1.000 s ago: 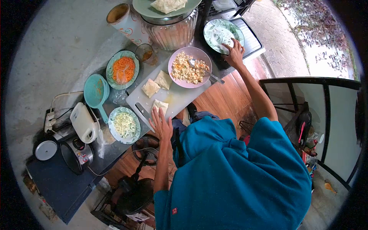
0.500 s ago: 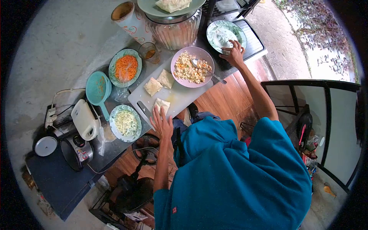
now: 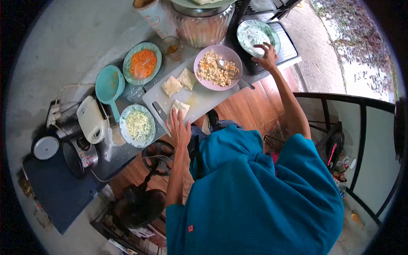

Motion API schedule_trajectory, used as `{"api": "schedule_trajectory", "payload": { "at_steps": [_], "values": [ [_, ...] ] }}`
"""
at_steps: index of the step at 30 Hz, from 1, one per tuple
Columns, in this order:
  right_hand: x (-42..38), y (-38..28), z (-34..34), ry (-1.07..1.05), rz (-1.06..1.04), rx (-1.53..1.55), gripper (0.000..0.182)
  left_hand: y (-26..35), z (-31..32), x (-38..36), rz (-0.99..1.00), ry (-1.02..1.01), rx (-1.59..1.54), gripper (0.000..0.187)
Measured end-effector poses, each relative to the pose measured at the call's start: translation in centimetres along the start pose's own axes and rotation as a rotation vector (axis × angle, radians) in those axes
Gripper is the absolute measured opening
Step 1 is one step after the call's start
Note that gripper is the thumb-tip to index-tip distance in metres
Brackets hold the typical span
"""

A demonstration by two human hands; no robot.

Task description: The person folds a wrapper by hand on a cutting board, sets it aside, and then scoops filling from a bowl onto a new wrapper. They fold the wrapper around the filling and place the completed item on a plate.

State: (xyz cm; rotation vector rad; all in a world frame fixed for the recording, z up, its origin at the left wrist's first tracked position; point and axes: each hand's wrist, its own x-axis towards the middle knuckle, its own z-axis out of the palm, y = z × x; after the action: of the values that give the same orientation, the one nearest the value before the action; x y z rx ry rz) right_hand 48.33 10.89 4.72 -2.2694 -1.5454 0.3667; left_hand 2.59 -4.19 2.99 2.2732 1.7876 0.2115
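My left hand (image 3: 180,130) rests with its fingers apart on the near edge of a folded wrapper parcel (image 3: 180,108) on the white cutting board (image 3: 199,106). Two more folded parcels (image 3: 171,86) (image 3: 186,79) lie farther back on the board. A pink bowl (image 3: 203,80) of chopped filling with a spoon (image 3: 222,63) in it stands on the board's right part. Over the near rim of a green-patterned plate (image 3: 272,32), my right hand (image 3: 267,57) has its fingers spread and curved. White stuff lies on that plate; whether the fingertips touch it is unclear.
A plate of shredded carrot (image 3: 143,63), a plate of shredded white vegetable (image 3: 137,126) and a turquoise strainer (image 3: 102,87) stand left of the board. Behind are a glass (image 3: 171,50) and a large ribbed jar (image 3: 204,29). A fan (image 3: 142,208) stands below the counter.
The camera view has shifted slightly, moving the counter items in the frame. Both hands keep nearly the same places, the left at the parcel and the right at the plate.
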Motion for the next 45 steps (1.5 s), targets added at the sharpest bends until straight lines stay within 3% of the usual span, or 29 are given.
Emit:
{"api": "schedule_trajectory", "payload": {
  "at_steps": [4, 8, 9, 10, 11, 12, 13, 18, 25, 30, 34, 45],
  "values": [
    [-0.9, -0.7, -0.3, 0.046, -0.333, 0.302, 0.049, -0.9, 0.0, 0.0, 0.047, 0.012, -0.041, 0.064],
    [-6.1, -8.5, -1.0, -0.178, -0.519, 0.508, 0.044, -1.5, 0.6, -0.4, 0.011, 0.049, -0.065, 0.062],
    [-8.5, -9.9, 0.0, -0.096, -0.64, 0.462, 0.042, -1.3, 0.5, -0.3, 0.024, 0.062, -0.086, 0.062],
    [-10.9, -12.9, -0.2, -0.206, -0.633, 0.449, 0.045, -1.4, 0.6, -0.2, 0.011, 0.066, -0.085, 0.062],
    [-13.4, -14.2, 1.1, -0.137, -0.708, 0.398, 0.048, -1.4, 0.8, -0.3, 0.012, 0.079, -0.073, 0.062],
    [-14.7, -15.9, 1.6, -0.443, -0.706, 0.299, 0.055, -1.3, 0.9, -0.4, 0.014, 0.092, -0.062, 0.062],
    [-16.2, -17.6, 2.1, -0.438, -0.817, 0.224, 0.057, -1.1, 0.9, -0.4, 0.009, 0.094, -0.065, 0.062],
    [-19.7, -20.1, 7.4, -0.438, -0.99, -0.061, 0.055, -0.6, 0.3, -0.6, -0.002, 0.13, -0.116, 0.059],
    [-19.6, -21.1, 10.0, -0.34, -1.009, -0.087, 0.057, -1.1, 0.8, -1.6, 0.054, 0.128, -0.098, 0.048],
    [-19.7, -21.9, 9.8, -0.392, -1.021, -0.144, 0.055, -1.2, 0.6, -1.6, 0.039, 0.111, -0.12, 0.045],
    [-20.2, -22.1, 9.8, -0.383, -0.988, -0.019, 0.059, -1.0, 0.4, -1.6, 0.04, 0.098, -0.126, 0.044],
    [-21.1, -21.4, 10.7, -0.357, -0.985, -0.145, 0.06, -1.4, 0.7, -1.8, 0.059, 0.086, -0.106, 0.047]
  ]
}}
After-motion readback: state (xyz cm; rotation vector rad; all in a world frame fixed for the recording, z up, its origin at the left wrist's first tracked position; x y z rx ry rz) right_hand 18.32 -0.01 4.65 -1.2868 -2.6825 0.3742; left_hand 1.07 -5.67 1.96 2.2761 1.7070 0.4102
